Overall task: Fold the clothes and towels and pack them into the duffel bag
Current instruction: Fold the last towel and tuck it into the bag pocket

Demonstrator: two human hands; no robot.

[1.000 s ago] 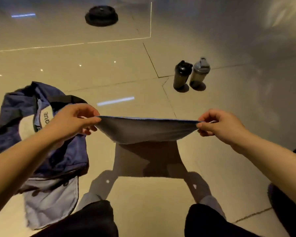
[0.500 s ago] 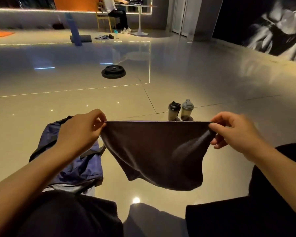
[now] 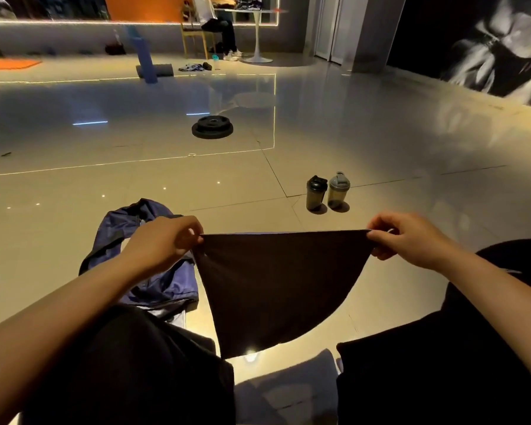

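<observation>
A dark grey towel (image 3: 276,283) hangs in front of me, stretched by its top edge. My left hand (image 3: 163,243) pinches its left corner and my right hand (image 3: 408,237) pinches its right corner. The cloth droops to a rounded point above the floor between my knees. The blue duffel bag (image 3: 154,271) lies crumpled on the floor at my left, partly hidden by my left arm and knee. A grey folded cloth (image 3: 285,391) lies on the floor between my legs.
Two shaker bottles (image 3: 327,193) stand on the glossy tiled floor ahead. A black weight plate (image 3: 212,127) lies farther off. A seated person on a chair (image 3: 215,26), a white table and a foam roller (image 3: 154,70) are at the far wall.
The view has tilted up from the floor to the room. The towel went from held nearly flat to hanging down, and my hands stretched it wider.
</observation>
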